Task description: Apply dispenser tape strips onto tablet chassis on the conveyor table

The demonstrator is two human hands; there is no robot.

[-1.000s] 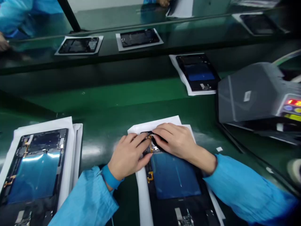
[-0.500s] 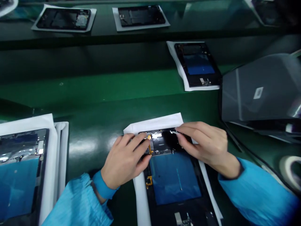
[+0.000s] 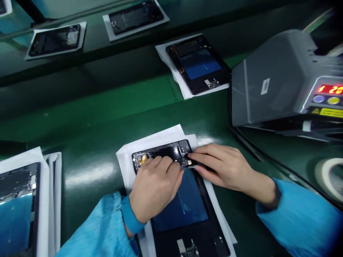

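An opened tablet back with a blue battery area lies on white foam sheet in front of me on the green bench. My left hand rests on its upper part, fingers curled and pressed down on the dark board section near the top edge. My right hand lies at the tablet's upper right edge, fingers together and pinched on a small pale strip I cannot make out clearly. Both arms wear blue sleeves.
A grey machine with a red digit display stands at the right. Another opened tablet on foam lies behind. Two more tablets sit on the far belt. A stack of tablets is at the left. A tape roll is at right.
My left hand slid right onto the middle of the top section, uncovering the gold piece at the corner. My right hand dropped lower at the right edge. The view tilted.
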